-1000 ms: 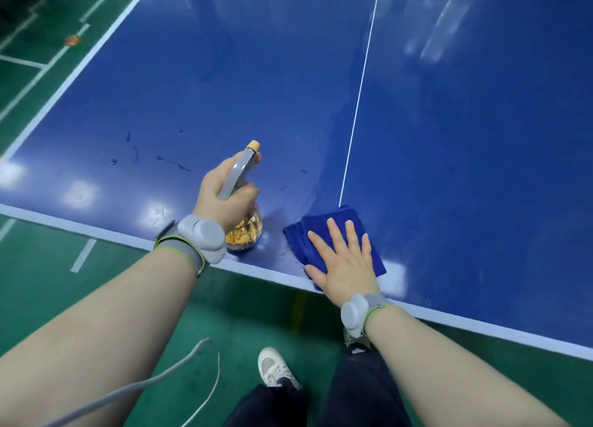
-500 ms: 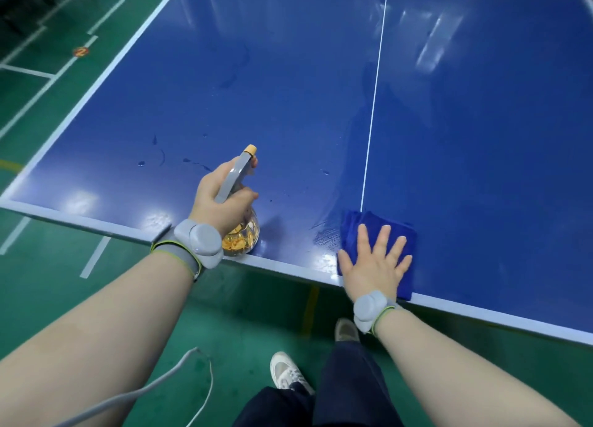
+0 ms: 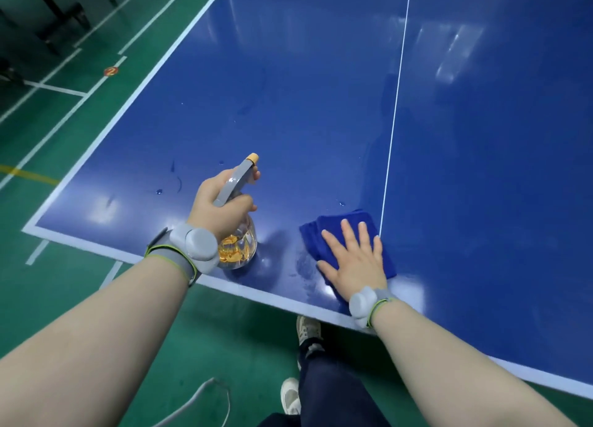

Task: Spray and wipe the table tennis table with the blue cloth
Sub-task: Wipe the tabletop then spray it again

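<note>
The blue table tennis table point(image 3: 288, 83) fills the view, with white edge lines and a white centre line. My left hand point(image 3: 221, 207) grips the grey trigger head of a clear round spray bottle point(image 3: 239, 248) with orange contents, which stands on the table by the near edge. My right hand point(image 3: 354, 259) lies flat, fingers spread, pressing the folded blue cloth point(image 3: 333, 226) onto the table just left of the centre line. A wet smear point(image 3: 305, 266) shows left of the cloth, and a few droplets point(image 3: 167, 182) lie further left.
Green sports floor point(image 3: 64, 112) with white court lines surrounds the table. My legs and white shoes point(image 3: 308, 327) stand at the near edge. A grey cable point(image 3: 199, 397) hangs below my left arm. Dark metal equipment point(image 3: 57, 12) stands at the far left.
My right hand has slid the cloth back to the left of the centre line, after having pushed it to the right. The left hand stays on the bottle. The view has shifted.
</note>
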Motion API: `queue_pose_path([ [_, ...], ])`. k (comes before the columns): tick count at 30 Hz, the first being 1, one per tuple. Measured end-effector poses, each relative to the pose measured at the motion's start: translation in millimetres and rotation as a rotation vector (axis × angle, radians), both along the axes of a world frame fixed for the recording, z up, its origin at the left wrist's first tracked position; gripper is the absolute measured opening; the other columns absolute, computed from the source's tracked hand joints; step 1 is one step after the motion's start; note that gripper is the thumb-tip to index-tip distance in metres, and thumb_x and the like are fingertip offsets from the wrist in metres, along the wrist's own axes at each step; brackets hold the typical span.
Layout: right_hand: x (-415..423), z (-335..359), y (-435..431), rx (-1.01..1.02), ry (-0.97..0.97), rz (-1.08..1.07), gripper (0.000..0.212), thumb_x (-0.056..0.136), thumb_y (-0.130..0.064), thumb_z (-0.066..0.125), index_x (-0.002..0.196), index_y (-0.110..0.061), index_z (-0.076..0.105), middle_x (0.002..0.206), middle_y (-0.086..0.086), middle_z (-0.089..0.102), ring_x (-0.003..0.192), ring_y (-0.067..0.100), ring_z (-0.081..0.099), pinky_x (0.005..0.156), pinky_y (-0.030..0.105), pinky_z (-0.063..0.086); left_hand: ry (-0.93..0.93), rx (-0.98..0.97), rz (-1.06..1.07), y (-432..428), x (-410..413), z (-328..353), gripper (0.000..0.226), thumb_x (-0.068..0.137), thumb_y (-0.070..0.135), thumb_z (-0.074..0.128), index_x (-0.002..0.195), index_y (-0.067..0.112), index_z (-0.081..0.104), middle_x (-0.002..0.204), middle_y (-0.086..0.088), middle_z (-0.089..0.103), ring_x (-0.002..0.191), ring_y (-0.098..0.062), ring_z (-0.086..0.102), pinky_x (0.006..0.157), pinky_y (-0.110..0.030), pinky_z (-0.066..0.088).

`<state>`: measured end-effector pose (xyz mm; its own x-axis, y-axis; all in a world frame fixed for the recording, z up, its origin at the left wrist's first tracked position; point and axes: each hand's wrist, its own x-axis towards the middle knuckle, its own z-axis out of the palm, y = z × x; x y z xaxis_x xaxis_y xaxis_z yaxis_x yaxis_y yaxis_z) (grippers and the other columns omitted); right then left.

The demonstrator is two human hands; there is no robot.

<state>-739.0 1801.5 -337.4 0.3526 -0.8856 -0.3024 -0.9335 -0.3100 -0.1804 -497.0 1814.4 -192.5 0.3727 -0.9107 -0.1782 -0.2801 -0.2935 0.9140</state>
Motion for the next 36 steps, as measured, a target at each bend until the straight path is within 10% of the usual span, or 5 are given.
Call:
queue_pose_path([
  [10, -18.7, 2.6, -119.6, 0.039, 0.005, -0.503, 0.07, 0.095, -0.066, 0.03, 0.155, -0.041, 0.006, 0.164, 0.003, -0.012, 0.148, 0.035, -0.018, 0.117, 0.059, -0.006, -0.026, -0.028, -0.052, -102.7, 7.9, 9.4, 0.026, 0.09, 0.011, 0.06, 0.113, 0.022, 0.065, 0.108, 0.004, 0.067, 0.06, -0.02, 0.062, 0.057, -0.019, 0.048],
  [21, 16.5, 20.0, -196.4, 0.016, -0.046, -0.509, 0.09, 0.089, -0.073, 0.035, 0.157, -0.026, 0.0, 0.162, 0.011, -0.017, 0.146, 0.04, -0.021, 0.114, 0.065, -0.006, -0.139, 0.065, -0.16, -197.1, -8.7, 12.2, 0.013, 0.088, 0.018, 0.065, 0.095, 0.007, 0.064, 0.101, -0.014, 0.064, 0.06, -0.019, 0.067, 0.045, -0.012, 0.04],
  [25, 68.3, 63.1, -197.8, 0.065, -0.646, -0.173, 0.115, 0.079, -0.059, 0.069, 0.155, -0.02, -0.009, 0.163, 0.0, -0.016, 0.15, 0.018, -0.016, 0.121, 0.049, -0.001, -0.139, 0.097, -0.204, -215.3, -16.2, 10.7, 0.021, 0.089, 0.021, 0.066, 0.098, 0.003, 0.062, 0.1, -0.018, 0.063, 0.067, -0.026, 0.066, 0.046, -0.01, 0.042],
  [29, 124.0, 94.8, -201.3, 0.446, -1.157, -0.211, 0.132, 0.068, -0.02, 0.088, 0.154, -0.029, -0.011, 0.156, -0.023, 0.011, 0.125, -0.025, 0.029, 0.114, 0.026, 0.03, -0.124, 0.172, -0.25, -225.4, -18.8, 11.2, 0.026, 0.089, 0.036, 0.064, 0.096, 0.011, 0.059, 0.079, -0.001, 0.06, 0.061, -0.01, 0.062, 0.057, -0.018, 0.048],
  [36, 133.5, 107.9, -211.5, 0.493, -1.306, -0.245, 0.076, 0.078, 0.007, 0.074, 0.141, -0.017, 0.038, 0.126, 0.003, 0.055, 0.105, 0.008, 0.053, 0.09, 0.019, 0.052, -0.311, 0.347, -0.496, -240.0, -7.7, 8.2, 0.048, 0.077, 0.067, 0.057, 0.088, 0.021, 0.053, 0.088, -0.006, 0.055, 0.078, -0.025, 0.057, 0.074, -0.038, 0.048],
])
